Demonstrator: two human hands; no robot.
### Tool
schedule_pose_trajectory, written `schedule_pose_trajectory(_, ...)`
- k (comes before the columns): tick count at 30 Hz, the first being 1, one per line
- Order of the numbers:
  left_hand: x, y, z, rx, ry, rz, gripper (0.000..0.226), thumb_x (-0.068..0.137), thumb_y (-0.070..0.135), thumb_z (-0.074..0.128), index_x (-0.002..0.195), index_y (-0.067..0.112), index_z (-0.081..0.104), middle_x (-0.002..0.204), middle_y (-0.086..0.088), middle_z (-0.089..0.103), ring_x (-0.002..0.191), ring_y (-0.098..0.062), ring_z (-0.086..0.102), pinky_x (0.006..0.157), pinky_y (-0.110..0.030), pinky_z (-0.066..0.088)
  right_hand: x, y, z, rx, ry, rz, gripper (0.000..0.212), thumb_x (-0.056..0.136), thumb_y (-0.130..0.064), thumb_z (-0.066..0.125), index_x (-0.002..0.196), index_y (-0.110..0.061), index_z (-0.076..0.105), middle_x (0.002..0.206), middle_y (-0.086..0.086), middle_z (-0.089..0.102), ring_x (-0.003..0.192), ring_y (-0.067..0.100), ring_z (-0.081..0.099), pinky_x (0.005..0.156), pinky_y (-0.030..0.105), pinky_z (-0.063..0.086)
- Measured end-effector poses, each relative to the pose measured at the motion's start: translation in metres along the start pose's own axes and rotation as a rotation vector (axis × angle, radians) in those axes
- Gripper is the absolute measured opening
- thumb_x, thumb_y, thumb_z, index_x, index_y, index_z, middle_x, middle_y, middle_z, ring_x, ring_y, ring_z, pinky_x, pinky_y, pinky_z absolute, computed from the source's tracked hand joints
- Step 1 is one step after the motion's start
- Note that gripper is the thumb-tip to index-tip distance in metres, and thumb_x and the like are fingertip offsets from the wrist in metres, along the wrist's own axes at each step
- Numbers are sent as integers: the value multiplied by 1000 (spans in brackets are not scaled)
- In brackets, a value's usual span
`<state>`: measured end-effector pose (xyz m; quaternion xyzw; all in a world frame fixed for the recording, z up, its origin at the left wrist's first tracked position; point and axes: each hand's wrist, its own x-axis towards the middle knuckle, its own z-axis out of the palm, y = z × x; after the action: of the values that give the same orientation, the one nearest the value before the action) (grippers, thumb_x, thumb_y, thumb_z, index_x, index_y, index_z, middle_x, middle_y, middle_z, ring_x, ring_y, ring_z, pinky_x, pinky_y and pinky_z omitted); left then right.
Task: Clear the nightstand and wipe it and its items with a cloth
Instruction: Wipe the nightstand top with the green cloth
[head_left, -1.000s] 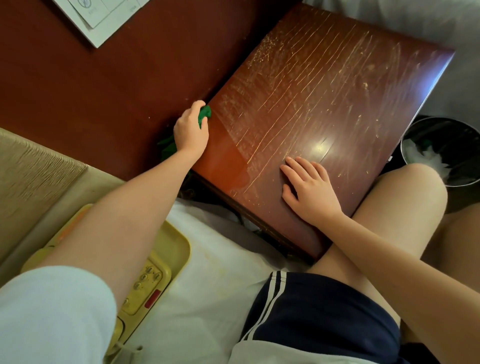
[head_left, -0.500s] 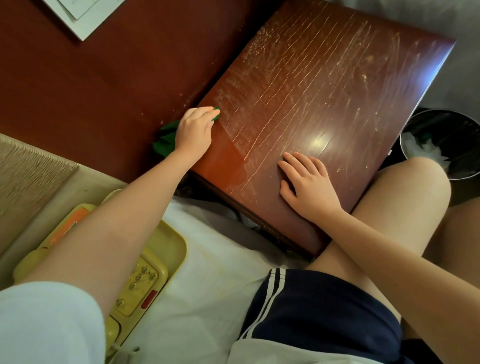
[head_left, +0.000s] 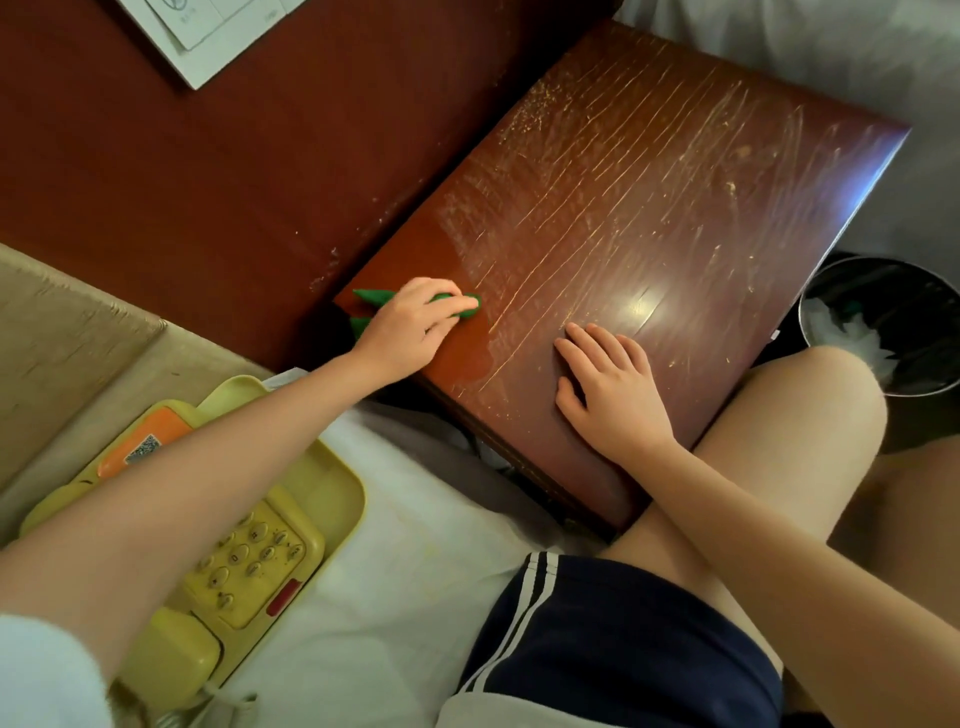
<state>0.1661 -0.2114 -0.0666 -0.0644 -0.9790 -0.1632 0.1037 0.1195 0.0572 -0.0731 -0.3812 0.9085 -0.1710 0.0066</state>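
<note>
**Cloth on the near-left corner of a scratched nightstand**

The left hand (head_left: 410, 327) has its fingers (head_left: 449, 312) curled down over a bunched green cloth (head_left: 470, 304), gripping it and pressing it onto the top of the dark red-brown wooden nightstand (head_left: 649, 208) at its near-left corner. Green folds stick out past the fingertips and behind the wrist. The right hand (head_left: 608, 395) lies palm down on the near part of the top, fingers straight and slightly spread, holding nothing.

The top is crossed by many pale scratches and hazy streaks, with specks toward the far corner. A darker, glossy patch lies around the cloth, and a bright glare spot sits just beyond the right hand.
</note>
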Motion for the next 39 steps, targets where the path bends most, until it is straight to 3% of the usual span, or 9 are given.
schedule_pose_trajectory(2,14,-7,-1,50,129,-195,31,92,14,48,118,6,65,107,-15,61,100,-31,52,85,-36,45,-1,0,1,3,13,-7,46,91,-30,35,125,-10,58,133,9,56,126,29,48,106,43,30)
schedule_pose_trajectory(5,38,-14,-4,49,209,-485,33,95,13,47,127,7,58,120,-13,56,111,-28,47,90,-29,38,0,1,1,-1,29,-12,46,90,-29,36,125,-9,59,132,9,57,125,30,49,106,41,26)
schedule_pose_trajectory(12,75,-31,-5,55,258,-672,32,97,14,44,126,13,58,127,-5,54,117,-20,46,86,-17,33,0,2,4,-20,37,-13,45,90,-29,37,124,-10,59,132,9,57,125,29,49,106,39,23)
schedule_pose_trajectory(19,72,-36,-4,88,148,-482,32,96,10,44,124,9,60,124,-8,57,116,-26,47,95,-28,36,0,2,4,-17,21,-5,45,91,-30,36,126,-11,58,134,9,55,126,30,48,107,42,26)
schedule_pose_trajectory(27,38,-7,1,64,111,-191,28,89,2,50,111,3,67,105,-14,65,98,-35,56,83,-31,39,0,1,3,-8,22,-1,46,91,-31,35,126,-11,58,134,9,55,127,30,47,107,44,30)
schedule_pose_trajectory(34,-13,32,5,-83,-31,72,27,85,1,58,109,5,69,102,-10,66,100,-24,54,90,-29,43,0,1,3,-4,28,1,47,91,-30,35,126,-10,58,133,9,56,126,30,48,107,43,27)
schedule_pose_trajectory(37,-21,36,5,-146,-57,94,25,88,7,55,109,5,69,103,-9,65,102,-19,52,93,-25,41,0,1,3,-3,33,0,47,91,-30,35,126,-10,58,133,9,56,126,30,48,107,42,27)
schedule_pose_trajectory(39,-13,33,3,-145,-31,4,25,89,8,54,109,5,69,104,-11,65,102,-20,52,93,-20,37,0,1,3,-10,41,-3,46,91,-30,35,125,-10,59,133,10,56,126,30,48,107,41,25)
